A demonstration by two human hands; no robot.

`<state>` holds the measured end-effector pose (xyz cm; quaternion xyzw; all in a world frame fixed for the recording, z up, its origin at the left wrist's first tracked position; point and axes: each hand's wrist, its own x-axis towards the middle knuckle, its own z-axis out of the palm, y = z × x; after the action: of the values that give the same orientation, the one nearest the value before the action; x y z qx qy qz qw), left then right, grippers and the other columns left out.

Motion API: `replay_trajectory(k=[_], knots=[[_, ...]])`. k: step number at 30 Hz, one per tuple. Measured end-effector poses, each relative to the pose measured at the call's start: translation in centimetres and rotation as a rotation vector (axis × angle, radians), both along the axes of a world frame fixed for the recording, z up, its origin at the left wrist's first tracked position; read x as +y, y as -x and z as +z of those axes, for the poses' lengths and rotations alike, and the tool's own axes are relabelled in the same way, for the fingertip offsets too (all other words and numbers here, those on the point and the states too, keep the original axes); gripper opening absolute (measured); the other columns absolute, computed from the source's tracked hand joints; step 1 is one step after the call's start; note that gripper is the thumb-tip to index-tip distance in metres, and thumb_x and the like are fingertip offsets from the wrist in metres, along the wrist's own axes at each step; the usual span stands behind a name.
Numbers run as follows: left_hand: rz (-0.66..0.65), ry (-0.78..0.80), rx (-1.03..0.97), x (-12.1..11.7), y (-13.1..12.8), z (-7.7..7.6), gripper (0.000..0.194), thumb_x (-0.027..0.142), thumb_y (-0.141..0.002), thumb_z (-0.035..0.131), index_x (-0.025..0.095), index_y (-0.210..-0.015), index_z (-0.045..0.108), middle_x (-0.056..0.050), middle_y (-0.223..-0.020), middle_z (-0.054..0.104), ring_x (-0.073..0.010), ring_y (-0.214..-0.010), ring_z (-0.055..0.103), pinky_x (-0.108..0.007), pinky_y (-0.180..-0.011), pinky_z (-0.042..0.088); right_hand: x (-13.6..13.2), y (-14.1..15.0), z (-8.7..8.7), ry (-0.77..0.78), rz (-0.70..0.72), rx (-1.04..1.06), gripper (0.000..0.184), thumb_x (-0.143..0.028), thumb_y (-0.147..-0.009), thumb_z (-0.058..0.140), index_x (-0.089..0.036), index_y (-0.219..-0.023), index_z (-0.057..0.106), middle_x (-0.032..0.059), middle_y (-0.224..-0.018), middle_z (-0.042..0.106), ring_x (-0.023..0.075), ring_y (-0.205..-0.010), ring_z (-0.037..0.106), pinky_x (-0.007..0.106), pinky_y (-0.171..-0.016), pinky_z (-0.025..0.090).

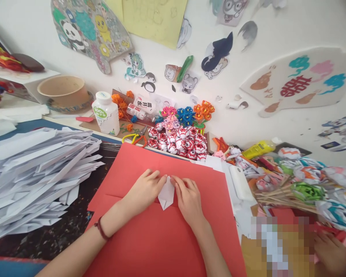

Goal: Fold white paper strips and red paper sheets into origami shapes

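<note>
"Head view, centre: what do we hold, and where does it lie?"

"Between our two hands we hold a small folded white paper [165, 196], above the large red sheets [161, 246]. Its narrow end points away from us; the lower end comes to a creased point toward us."

"How are our fingers set?"

"Our left hand [145, 190] pinches the upper left edge between thumb and forefinger, the other fingers bent and close together. Our right hand [189, 198] pinches the upper right edge likewise, its remaining fingers curled side by side. The two sets of fingertips nearly meet at the narrow end."

"And what do we note around them?"

"To our left, a broad heap of folded white strips [40, 173] lies on a dark mat [95, 188]. Beyond the red sheets we see clustered red-and-white paper flowers [181, 143], a white bottle [106, 115] and scissors [140, 134]. To our right are a yellow bottle [258, 149] and more paper flowers on sticks [308, 192]. At the lower right edge we find another person's hand [333, 250]; we cannot tell what it holds."
</note>
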<state>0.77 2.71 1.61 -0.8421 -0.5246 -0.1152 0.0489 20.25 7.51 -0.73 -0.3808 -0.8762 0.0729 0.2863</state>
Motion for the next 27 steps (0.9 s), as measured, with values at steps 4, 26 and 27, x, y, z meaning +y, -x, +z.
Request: replay_trajectory(k=[4,26,27], knots=[[0.203,0.036,-0.228,0.3,-0.8,-0.6,0.019,0.024,-0.101,0.042,0.017,-0.098,0.060,-0.006,-0.092,0.065,-0.0223,-0.093,0.050,-0.036,-0.076,0.033,0.0,0.4,-0.5,0.070,-0.078,0.075,0.030,-0.027,-0.101,0.045,-0.022,-0.121,0.067,0.0076,-0.089,0.064,0.0193,-0.081,0.058,0.032,-0.076,0.047],[0.275,0.194,-0.604,1.0,-1.6,-0.7,0.020,0.035,-0.095,0.054,0.019,-0.085,0.061,-0.003,-0.095,0.064,-0.0199,-0.091,0.051,-0.035,-0.079,0.036,0.6,0.6,0.2,0.262,0.030,0.313,0.016,-0.028,-0.093,0.060,-0.025,-0.097,0.075,0.0050,-0.089,0.065,0.0197,-0.086,0.058,0.032,-0.076,0.051],[0.265,0.188,-0.656,1.1,-1.5,-0.5,0.021,0.035,-0.096,0.053,0.019,-0.086,0.061,-0.003,-0.095,0.064,-0.0196,-0.091,0.052,-0.035,-0.081,0.037,0.5,0.5,0.5,0.295,0.017,0.369,0.016,-0.029,-0.093,0.060,-0.024,-0.091,0.075,0.0044,-0.085,0.064,0.0189,-0.082,0.059,0.031,-0.072,0.051]])
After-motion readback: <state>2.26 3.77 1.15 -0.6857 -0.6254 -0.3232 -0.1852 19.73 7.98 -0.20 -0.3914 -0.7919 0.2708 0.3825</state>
